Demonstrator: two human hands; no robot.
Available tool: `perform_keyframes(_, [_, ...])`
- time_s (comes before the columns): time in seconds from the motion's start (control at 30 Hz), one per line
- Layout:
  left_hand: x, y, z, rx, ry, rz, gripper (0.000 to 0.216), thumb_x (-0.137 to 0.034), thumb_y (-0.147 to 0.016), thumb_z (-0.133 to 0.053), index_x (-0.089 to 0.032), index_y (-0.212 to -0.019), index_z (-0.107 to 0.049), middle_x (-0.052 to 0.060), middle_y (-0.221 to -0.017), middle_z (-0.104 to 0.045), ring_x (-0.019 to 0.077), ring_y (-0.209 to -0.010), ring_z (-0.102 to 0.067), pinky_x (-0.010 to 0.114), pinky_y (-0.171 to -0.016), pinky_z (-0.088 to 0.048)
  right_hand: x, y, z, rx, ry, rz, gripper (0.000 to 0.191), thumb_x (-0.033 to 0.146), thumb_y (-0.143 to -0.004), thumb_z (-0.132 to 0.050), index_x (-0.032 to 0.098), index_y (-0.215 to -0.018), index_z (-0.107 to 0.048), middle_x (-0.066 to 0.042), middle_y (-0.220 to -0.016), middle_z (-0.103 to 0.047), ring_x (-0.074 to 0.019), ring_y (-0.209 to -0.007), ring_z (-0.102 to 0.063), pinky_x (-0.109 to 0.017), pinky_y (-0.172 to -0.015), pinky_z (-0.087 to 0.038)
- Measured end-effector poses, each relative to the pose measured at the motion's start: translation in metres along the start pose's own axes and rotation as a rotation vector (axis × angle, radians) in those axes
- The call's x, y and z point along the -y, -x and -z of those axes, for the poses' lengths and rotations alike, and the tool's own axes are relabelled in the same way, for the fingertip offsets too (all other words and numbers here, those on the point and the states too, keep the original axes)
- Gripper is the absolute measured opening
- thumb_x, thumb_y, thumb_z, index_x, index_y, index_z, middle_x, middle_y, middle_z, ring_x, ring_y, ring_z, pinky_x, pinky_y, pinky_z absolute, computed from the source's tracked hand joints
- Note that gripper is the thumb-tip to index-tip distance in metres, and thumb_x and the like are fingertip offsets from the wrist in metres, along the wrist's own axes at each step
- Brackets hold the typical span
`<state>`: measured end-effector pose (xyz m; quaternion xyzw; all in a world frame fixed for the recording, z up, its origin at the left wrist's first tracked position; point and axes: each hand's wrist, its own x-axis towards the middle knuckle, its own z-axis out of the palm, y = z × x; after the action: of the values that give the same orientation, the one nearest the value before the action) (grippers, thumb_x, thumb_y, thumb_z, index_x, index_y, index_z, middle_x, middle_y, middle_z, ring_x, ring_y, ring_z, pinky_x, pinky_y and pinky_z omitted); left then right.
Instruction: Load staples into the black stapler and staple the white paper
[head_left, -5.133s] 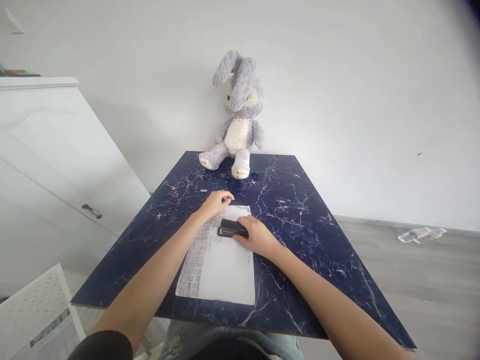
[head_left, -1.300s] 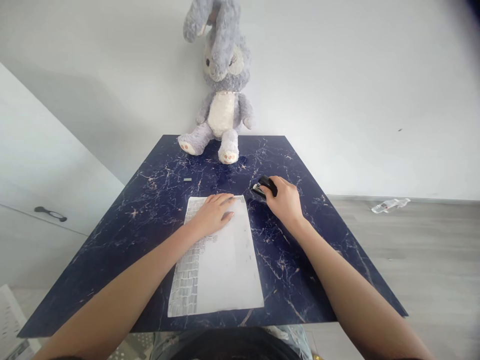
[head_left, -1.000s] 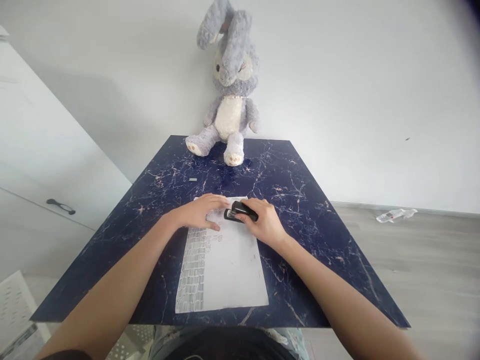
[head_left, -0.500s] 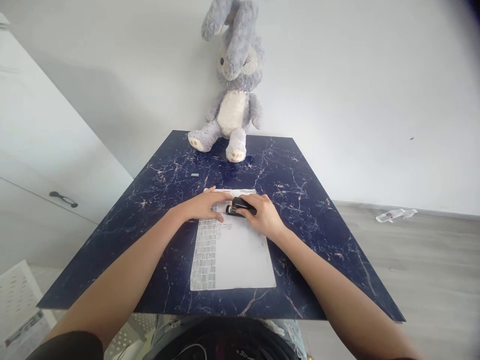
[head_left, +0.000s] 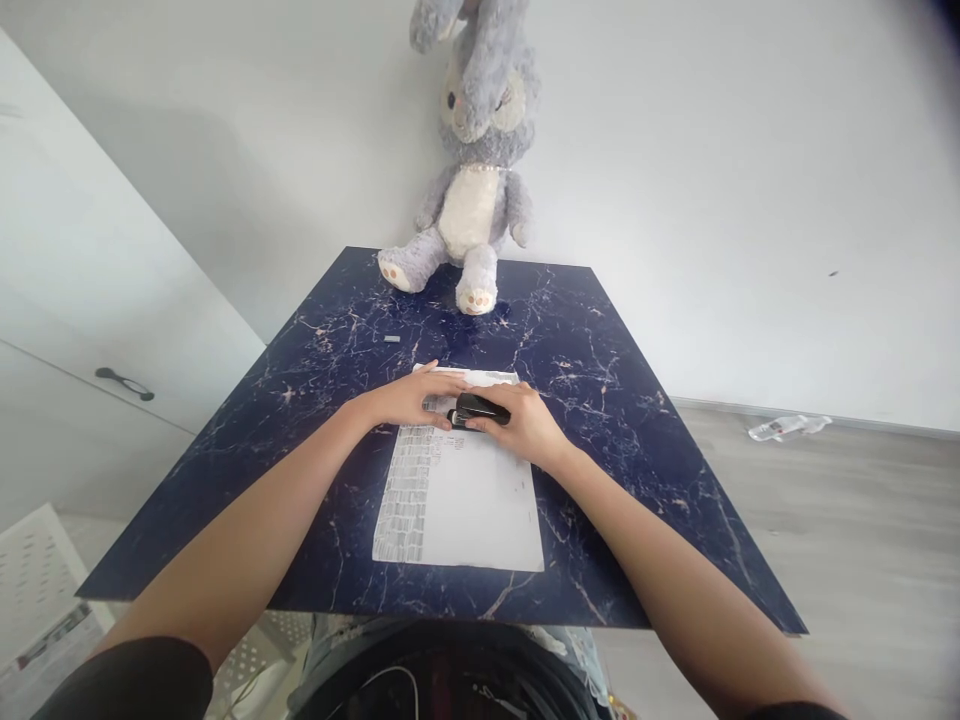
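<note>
A black stapler [head_left: 480, 407] lies sideways over the upper part of a white sheet of paper [head_left: 480, 510]. My right hand [head_left: 526, 425] is wrapped around the stapler from the right, thumb along its near side. My left hand [head_left: 416, 398] rests on the paper's upper left with fingers spread, the fingertips beside the stapler's front end. A printed grey block pattern runs down the paper's left side, and small print shows below the stapler. The upper edge of the paper is partly covered by my hands.
The paper lies on a dark blue marbled table [head_left: 615, 400]. A grey plush rabbit [head_left: 472, 210] sits at its far edge against the wall. A small pale strip [head_left: 391, 339] lies left of centre. A clear plastic bottle [head_left: 780, 428] is on the floor at right, a white cabinet [head_left: 75, 300] at left.
The paper has turned slightly clockwise, its near edge shifting left. The stapler has moved slightly left, closer to my left fingers. My right hand still grips it. The camera view has shifted a little.
</note>
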<state>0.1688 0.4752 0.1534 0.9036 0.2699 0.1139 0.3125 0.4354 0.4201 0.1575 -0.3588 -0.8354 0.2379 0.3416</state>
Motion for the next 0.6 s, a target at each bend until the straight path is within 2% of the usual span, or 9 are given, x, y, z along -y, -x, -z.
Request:
perform_keyframes(0.07, [0.001,0.001,0.0,-0.003,-0.013,-0.015,0.058,-0.048,-0.091,-0.074,-0.038,-0.146,-0.059,0.001,-0.161,-0.048,0.0299,-0.155,-0.034,0.059,-0.129,0.003,-0.006,0.0,0.012,0.055,-0.171,-0.03,0.041,0.037,-0.091,-0.076,0.026,-0.13,-0.072,-0.008,-0.126,-0.073,-0.0284,-0.11,-0.068,-0.044,-0.101,-0.048])
perform_keyframes(0.17, [0.003,0.002,0.001,0.008,-0.002,-0.031,0.051,-0.04,-0.096,-0.069,-0.04,-0.146,-0.058,-0.001,-0.161,-0.048,0.0277,-0.155,-0.033,0.058,-0.129,0.004,-0.02,0.002,0.032,0.213,-0.506,-0.136,0.038,0.033,-0.097,-0.064,0.024,-0.133,-0.07,-0.009,-0.135,-0.069,-0.029,-0.122,-0.065,-0.045,-0.106,-0.049])
perform_keyframes(0.3, [0.005,0.002,0.004,0.032,0.02,-0.032,0.048,-0.034,-0.1,-0.062,-0.041,-0.147,-0.056,-0.003,-0.162,-0.046,0.0244,-0.156,-0.031,0.056,-0.13,0.003,-0.037,0.005,0.045,0.382,-0.855,-0.259,0.047,0.02,-0.088,-0.061,0.021,-0.134,-0.069,-0.008,-0.138,-0.067,-0.029,-0.13,-0.061,-0.048,-0.114,-0.044])
perform_keyframes(0.47, [0.006,0.003,0.007,-0.027,0.086,-0.04,0.042,-0.026,-0.102,-0.057,-0.038,-0.142,-0.061,-0.002,-0.162,-0.046,0.0233,-0.153,-0.037,0.056,-0.13,-0.003,-0.041,0.006,0.043,0.434,-0.977,-0.292,0.051,0.015,-0.082,-0.057,0.02,-0.131,-0.07,-0.008,-0.139,-0.066,-0.0281,-0.13,-0.06,-0.046,-0.116,-0.043])
perform_keyframes(0.6, [0.004,0.002,0.009,-0.059,0.122,-0.021,0.037,-0.023,-0.103,-0.055,-0.036,-0.136,-0.065,-0.001,-0.159,-0.05,0.023,-0.154,-0.035,0.055,-0.13,-0.009,-0.043,0.006,0.043,0.447,-0.994,-0.283,0.056,0.014,-0.079,-0.055,0.018,-0.133,-0.068,-0.008,-0.14,-0.065,-0.0284,-0.129,-0.06,-0.046,-0.116,-0.043])
